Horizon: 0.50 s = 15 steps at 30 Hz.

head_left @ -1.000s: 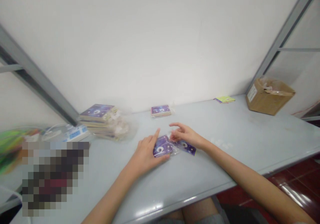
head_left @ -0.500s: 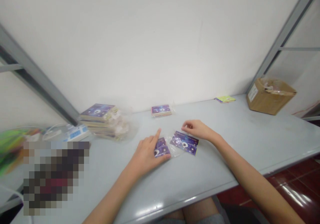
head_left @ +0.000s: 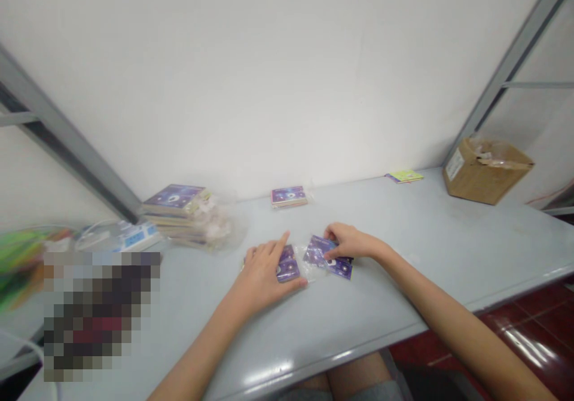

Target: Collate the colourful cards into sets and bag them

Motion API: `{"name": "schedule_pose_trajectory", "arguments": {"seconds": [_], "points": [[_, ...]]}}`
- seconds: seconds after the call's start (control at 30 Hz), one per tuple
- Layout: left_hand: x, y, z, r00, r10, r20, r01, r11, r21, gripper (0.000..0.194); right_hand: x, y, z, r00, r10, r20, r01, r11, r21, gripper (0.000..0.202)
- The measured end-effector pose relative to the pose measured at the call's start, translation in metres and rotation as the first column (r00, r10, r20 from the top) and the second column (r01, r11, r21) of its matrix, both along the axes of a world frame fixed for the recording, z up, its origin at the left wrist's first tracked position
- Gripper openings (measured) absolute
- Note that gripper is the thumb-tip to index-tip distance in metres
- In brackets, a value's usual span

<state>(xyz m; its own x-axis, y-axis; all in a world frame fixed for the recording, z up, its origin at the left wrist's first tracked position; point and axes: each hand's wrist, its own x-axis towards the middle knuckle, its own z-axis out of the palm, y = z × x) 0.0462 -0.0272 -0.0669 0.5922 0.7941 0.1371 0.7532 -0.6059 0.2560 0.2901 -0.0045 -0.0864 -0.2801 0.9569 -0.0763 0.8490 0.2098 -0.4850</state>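
Observation:
My left hand (head_left: 264, 272) lies spread over a purple card pack (head_left: 288, 269) on the grey table, thumb and forefinger apart, partly covering it. Clear plastic film (head_left: 309, 271) shows between this pack and a second purple card piece (head_left: 319, 249) to its right. Over that second piece is my right hand (head_left: 347, 242), its thumb and fingertips on the card and a small gap between them. Behind both hands a wrapped purple pack (head_left: 288, 196) rests near the wall.
On the left stands a stack of purple packs (head_left: 174, 196) with crumpled plastic beside it, near a white power strip (head_left: 139, 236). A yellow-green booklet (head_left: 405, 176) lies by the wall. An open cardboard box (head_left: 484, 177) stands at the right.
My right hand has come down and left onto the right-hand purple card, its fingers now over it. My left hand has barely moved; slightly more of the pack under it shows.

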Motion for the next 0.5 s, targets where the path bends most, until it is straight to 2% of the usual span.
{"name": "schedule_pose_trajectory", "arguments": {"seconds": [0.2,0.5], "points": [[0.0024,-0.0008,-0.0018,1.000,0.022,0.004,-0.022,0.998,0.057,0.078,-0.0040,-0.0043,0.0060,0.999,-0.013,-0.042,0.011,0.998,-0.059,0.035],[-0.0003,-0.0004,-0.0020,1.000,0.006,0.000,-0.006,1.000,0.023,0.086,0.0038,-0.0003,-0.0035,0.979,-0.017,-0.201,-0.007,0.993,-0.122,0.036]]}}
